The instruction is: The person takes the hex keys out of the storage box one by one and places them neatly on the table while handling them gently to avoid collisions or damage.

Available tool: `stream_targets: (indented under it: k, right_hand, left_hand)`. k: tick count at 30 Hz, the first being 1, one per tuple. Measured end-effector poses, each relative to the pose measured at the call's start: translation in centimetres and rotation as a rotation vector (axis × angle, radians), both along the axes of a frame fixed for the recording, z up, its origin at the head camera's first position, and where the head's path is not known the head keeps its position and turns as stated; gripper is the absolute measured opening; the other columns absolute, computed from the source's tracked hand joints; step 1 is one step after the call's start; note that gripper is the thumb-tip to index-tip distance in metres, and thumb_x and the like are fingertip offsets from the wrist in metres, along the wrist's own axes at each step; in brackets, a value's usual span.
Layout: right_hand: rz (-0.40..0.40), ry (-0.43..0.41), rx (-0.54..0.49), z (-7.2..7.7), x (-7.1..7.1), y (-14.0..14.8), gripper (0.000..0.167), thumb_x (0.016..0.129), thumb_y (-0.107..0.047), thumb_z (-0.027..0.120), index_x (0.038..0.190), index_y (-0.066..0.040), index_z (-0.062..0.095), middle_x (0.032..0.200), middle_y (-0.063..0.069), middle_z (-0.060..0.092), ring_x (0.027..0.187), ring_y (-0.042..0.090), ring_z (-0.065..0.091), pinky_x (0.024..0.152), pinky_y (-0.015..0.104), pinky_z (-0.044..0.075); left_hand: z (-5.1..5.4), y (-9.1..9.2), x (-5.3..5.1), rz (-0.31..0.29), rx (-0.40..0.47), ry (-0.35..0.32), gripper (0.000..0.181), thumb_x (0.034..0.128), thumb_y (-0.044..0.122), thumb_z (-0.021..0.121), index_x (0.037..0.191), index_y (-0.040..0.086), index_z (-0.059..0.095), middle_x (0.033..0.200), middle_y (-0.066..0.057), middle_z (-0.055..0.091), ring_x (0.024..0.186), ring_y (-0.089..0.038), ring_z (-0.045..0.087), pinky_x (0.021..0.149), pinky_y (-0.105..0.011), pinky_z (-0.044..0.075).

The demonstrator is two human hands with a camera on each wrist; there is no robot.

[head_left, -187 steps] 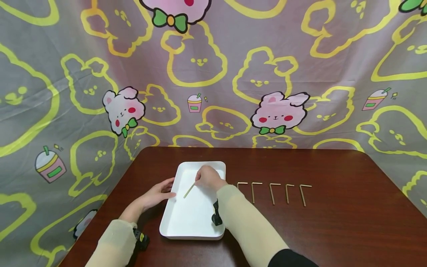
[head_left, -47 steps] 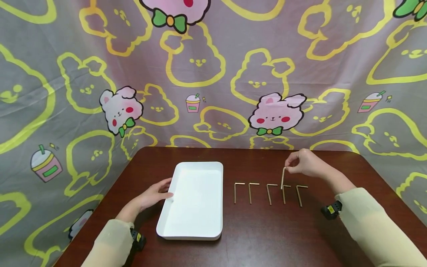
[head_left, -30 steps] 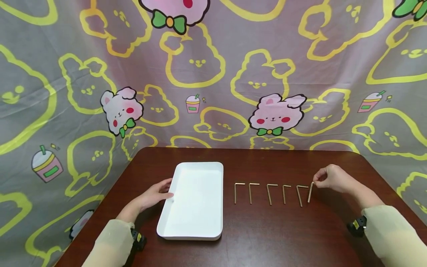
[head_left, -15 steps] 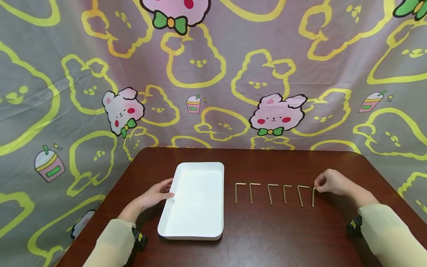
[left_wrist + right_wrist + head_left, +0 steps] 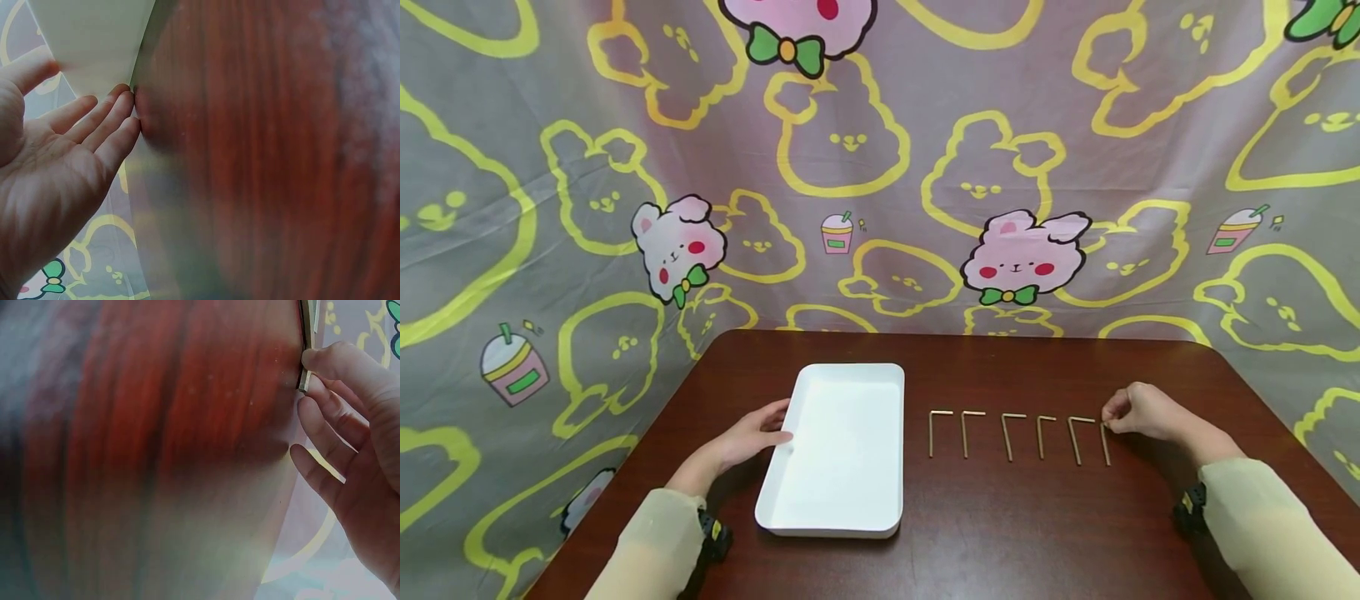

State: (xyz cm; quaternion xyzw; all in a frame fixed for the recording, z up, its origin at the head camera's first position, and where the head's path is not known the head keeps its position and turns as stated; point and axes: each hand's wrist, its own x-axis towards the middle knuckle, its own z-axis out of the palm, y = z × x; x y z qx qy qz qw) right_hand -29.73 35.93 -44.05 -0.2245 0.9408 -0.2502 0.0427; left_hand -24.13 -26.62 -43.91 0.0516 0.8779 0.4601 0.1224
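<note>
My right hand [image 5: 1148, 412] is at the right end of a row, pinching the short arm of an L-shaped hex key [image 5: 1106, 446] between thumb and index finger. The key's long arm lies on the table towards me; the right wrist view shows its bronze-coloured end [image 5: 304, 378] under the thumb. Several similar hex keys [image 5: 1007, 437] lie to its left, short arms at the far end. My left hand [image 5: 747, 436] rests against the left side of a white tray [image 5: 891, 467]. Its fingers are fairly straight [image 5: 103, 122], with the thumb on the rim.
The dark red-brown table [image 5: 1037, 533] has rounded far corners. A patterned cloth [image 5: 880, 167] hangs behind it and at both sides. A dark wrist camera [image 5: 1191, 508] sits under the right sleeve, another [image 5: 715, 533] under the left.
My right hand has carried the hex key from over the tray to the row's right end and lowered it. Lately its near end swung slightly right. The left hand stays at the tray.
</note>
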Motion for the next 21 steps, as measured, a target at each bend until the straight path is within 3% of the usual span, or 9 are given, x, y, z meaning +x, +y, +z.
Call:
stream_targets:
  k: [10,17,21]
  right_hand:
    - [-0.032,-0.035,-0.018,-0.1,0.2,0.5,0.006,0.077,-0.001,0.076,0.077,-0.006,0.072,0.076,-0.003,0.063,0.067,0.01,0.051,0.059,0.025,0.043]
    - [-0.111,-0.092,-0.016,0.4,0.7,0.6,0.004,0.081,-0.007,0.075,0.082,-0.006,0.071,0.077,-0.001,0.063,0.068,0.015,0.051,0.06,0.029,0.042]
    - [-0.117,-0.036,0.026,1.3,1.2,0.1,0.007,0.086,-0.012,0.07,0.088,-0.005,0.071,0.081,0.0,0.065,0.072,0.016,0.052,0.062,0.033,0.043]
  left_hand:
    - [-0.1,0.2,-0.1,-0.016,-0.001,0.003,0.067,0.0933,0.015,0.065,0.147,-0.005,0.031,0.141,-0.026,0.044,0.127,-0.042,0.042,0.102,-0.056,0.035]
    - [-0.2,0.4,-0.3,-0.017,0.002,0.003,0.069,0.0927,0.016,0.066,0.147,-0.006,0.031,0.14,-0.027,0.045,0.127,-0.042,0.043,0.102,-0.055,0.036]
    - [-0.2,0.3,-0.4,-0.026,-0.009,0.014,0.069,0.0926,0.018,0.067,0.147,-0.006,0.031,0.139,-0.027,0.046,0.126,-0.043,0.043,0.101,-0.056,0.036]
